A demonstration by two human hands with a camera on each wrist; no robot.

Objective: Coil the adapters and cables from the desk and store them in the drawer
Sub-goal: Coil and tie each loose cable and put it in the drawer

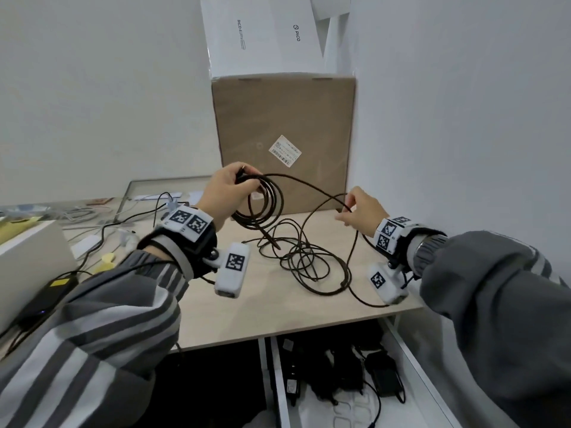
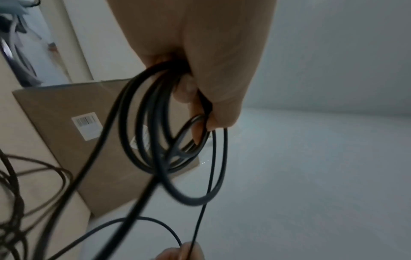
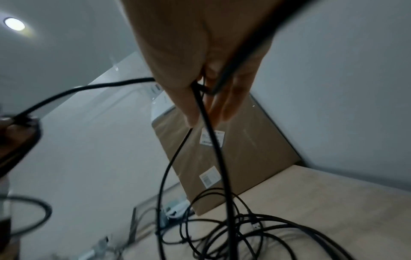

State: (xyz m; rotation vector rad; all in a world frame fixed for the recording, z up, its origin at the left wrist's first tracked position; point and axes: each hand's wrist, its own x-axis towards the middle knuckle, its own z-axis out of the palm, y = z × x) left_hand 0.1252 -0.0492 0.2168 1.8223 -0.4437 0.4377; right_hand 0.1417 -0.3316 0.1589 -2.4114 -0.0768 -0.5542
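Observation:
A long black cable [image 1: 304, 257] lies tangled on the light wood desk [image 1: 278, 310]. My left hand [image 1: 227, 188] is raised above the desk and grips several coiled loops [image 2: 153, 123] of it. From the coil one strand arcs right to my right hand [image 1: 360, 208], whose thumb and fingers pinch the cable [image 3: 201, 105] above the desk. The loose rest [image 3: 233, 228] sits between and below both hands. Under the desk edge an open drawer [image 1: 411, 366] holds several black adapters [image 1: 383, 375] with cords.
A tall cardboard box [image 1: 284, 140] stands against the wall behind the hands, with a white box [image 1: 262, 35] on top. White cables [image 1: 83, 214], yellow notes and a black power brick [image 1: 51, 296] crowd the left desk. A wall closes the right side.

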